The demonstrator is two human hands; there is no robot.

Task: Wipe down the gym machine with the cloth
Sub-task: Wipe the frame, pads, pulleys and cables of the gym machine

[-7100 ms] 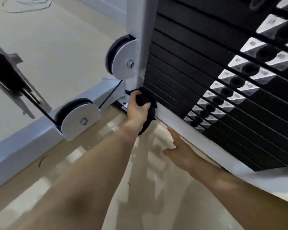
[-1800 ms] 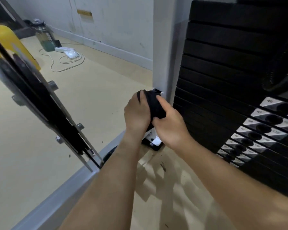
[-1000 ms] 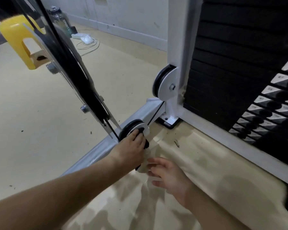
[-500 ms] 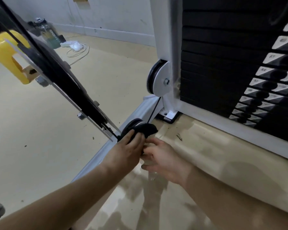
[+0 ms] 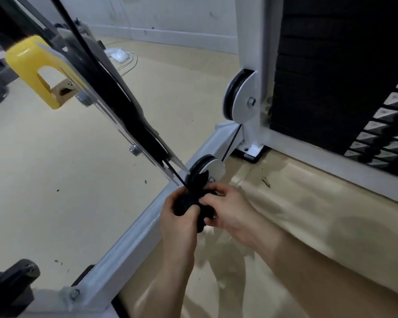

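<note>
item: black cloth, bunched between both grips, held just in front of the lower pulley of the gym machine; whether the two touch cannot be told, both being black. left grip: fingers curled round the cloth's near side; right grip: thumb and fingers pinching its other side. nearby: white floor beam under the left grip, upper pulley and weight stack well ahead to the right, yellow handle far to the left.
</note>
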